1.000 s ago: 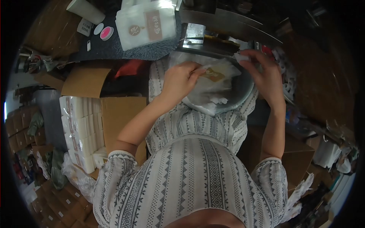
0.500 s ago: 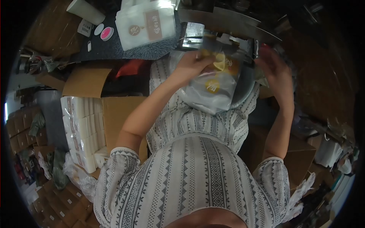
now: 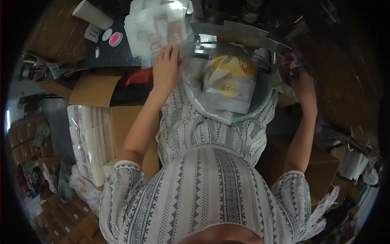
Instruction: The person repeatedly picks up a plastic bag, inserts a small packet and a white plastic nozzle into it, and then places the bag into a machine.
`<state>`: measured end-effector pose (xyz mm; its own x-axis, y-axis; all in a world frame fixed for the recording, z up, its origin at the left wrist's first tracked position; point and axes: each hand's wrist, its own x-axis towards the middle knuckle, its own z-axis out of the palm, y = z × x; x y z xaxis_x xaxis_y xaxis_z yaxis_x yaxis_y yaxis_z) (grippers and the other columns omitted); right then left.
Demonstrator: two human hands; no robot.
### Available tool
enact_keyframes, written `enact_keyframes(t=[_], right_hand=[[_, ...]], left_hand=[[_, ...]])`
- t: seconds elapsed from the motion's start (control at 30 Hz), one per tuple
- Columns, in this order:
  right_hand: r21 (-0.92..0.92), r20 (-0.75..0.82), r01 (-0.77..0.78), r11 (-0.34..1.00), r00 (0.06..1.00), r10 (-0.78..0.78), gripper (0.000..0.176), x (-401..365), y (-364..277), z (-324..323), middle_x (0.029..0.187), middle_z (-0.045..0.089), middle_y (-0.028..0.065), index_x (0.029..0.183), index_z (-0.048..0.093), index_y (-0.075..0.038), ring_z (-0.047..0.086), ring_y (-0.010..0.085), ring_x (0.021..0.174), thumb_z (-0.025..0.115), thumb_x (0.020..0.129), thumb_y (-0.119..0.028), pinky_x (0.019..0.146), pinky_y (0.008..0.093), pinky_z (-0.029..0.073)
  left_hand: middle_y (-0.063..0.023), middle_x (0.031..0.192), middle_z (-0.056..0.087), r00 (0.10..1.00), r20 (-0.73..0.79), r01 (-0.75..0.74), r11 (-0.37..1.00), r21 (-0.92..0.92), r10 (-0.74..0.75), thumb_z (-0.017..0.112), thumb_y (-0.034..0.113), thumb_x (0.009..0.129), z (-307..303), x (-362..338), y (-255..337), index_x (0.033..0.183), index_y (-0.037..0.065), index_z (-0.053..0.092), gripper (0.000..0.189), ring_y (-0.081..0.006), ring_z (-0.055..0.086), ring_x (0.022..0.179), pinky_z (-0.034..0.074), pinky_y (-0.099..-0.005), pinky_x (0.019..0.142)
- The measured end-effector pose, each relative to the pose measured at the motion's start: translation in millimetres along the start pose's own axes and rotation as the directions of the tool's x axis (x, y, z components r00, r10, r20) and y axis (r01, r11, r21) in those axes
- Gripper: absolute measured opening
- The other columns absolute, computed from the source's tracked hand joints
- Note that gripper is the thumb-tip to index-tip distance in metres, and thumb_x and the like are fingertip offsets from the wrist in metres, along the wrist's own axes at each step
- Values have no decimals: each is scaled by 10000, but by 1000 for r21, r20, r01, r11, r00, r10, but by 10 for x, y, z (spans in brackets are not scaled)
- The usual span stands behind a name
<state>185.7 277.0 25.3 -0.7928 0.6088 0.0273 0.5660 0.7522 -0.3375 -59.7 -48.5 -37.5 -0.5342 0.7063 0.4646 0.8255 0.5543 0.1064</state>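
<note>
My left hand (image 3: 165, 67) lies with its fingers stretched out on the near edge of a stack of translucent printed plastic bags (image 3: 140, 38). The uppermost bag sits askew on that stack. In front of me, a clear bag with a yellow printed top (image 3: 229, 103) rests over a round, plastic-lined basin (image 3: 263, 101) at my lap. My right hand (image 3: 304, 85) is at the right, beside red and clear packaging (image 3: 285, 61). Its fingers are dark and partly hidden, so I cannot make out what they touch.
A metal machine (image 3: 239, 30) stands behind the basin. To the left are a white paper cup (image 3: 92, 14), a small pink pot (image 3: 115, 39) and an opened cardboard box (image 3: 134, 122). White wrapped packs (image 3: 87, 142) are stacked beside the box.
My left hand has let go of the yellow-printed bag over the basin and moved up and left onto the stack. The stack's top bag has shifted. My right hand has moved slightly.
</note>
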Motion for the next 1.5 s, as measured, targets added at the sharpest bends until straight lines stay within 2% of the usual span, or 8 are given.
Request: enact_keyframes(t=[0.2,0.57,0.83,0.97,1.07,1.13,1.33,1.5], right_hand=[[592,-30,65,803,998,-59,236,-180,-462,-252,949,649,166,1091,622,-21,632,213,757,584,868,-89,706,289,473],[474,-103,526,706,829,-549,270,-159,-1399,30,969,656,111,1064,627,-42,651,239,869,685,815,-128,743,332,508],[416,-22,176,892,983,-183,303,-168,-868,-161,1022,658,124,1117,630,-50,649,216,909,679,833,-145,758,319,493],[-23,-139,81,996,987,-83,243,74,-94,131,975,661,173,1091,617,-43,646,329,915,610,858,-109,769,384,498],[-108,-185,109,988,974,-128,197,202,69,314,962,660,192,1055,610,-37,623,392,917,557,868,-71,771,429,494],[32,-142,92,995,986,-86,190,116,74,320,965,657,202,1045,604,-35,607,418,921,535,868,-47,773,449,490],[284,-110,-39,958,991,73,254,-162,-487,-134,963,667,152,1085,584,-38,666,276,852,640,840,-81,735,358,499],[562,66,248,789,938,-342,225,-207,-1343,-138,932,664,99,1028,624,-38,622,146,821,686,818,-87,728,284,487]], left_hand=[[-95,825,609,957,-31,284,954,-98,-288,646,119,816,-612,-134,145,900,71,643,97,-323,603,723,470,-393,614],[-103,777,609,995,92,12,895,-446,33,638,107,834,-648,-67,757,865,61,653,58,-317,601,661,465,-352,553],[-88,701,620,601,785,769,-158,-619,-151,652,247,886,-106,471,937,902,-27,648,274,-116,601,612,482,-284,567],[-67,888,662,564,816,814,-82,-575,-124,631,252,911,-224,485,906,1033,-76,624,350,-110,620,770,503,-246,673],[-96,901,662,812,501,583,417,-697,-299,634,236,900,-212,528,462,1072,-66,612,348,-201,638,831,513,-308,730],[-157,860,658,910,-413,12,993,116,37,695,301,829,-57,473,1,958,-26,638,357,-279,655,797,518,-358,688],[-124,848,637,971,-11,238,969,-63,-239,633,246,858,-311,-102,-86,900,45,644,206,-313,623,780,478,-392,641],[-82,759,611,957,-108,257,959,-122,-271,619,171,858,-717,-150,379,856,66,639,107,-304,612,697,464,-385,582]])
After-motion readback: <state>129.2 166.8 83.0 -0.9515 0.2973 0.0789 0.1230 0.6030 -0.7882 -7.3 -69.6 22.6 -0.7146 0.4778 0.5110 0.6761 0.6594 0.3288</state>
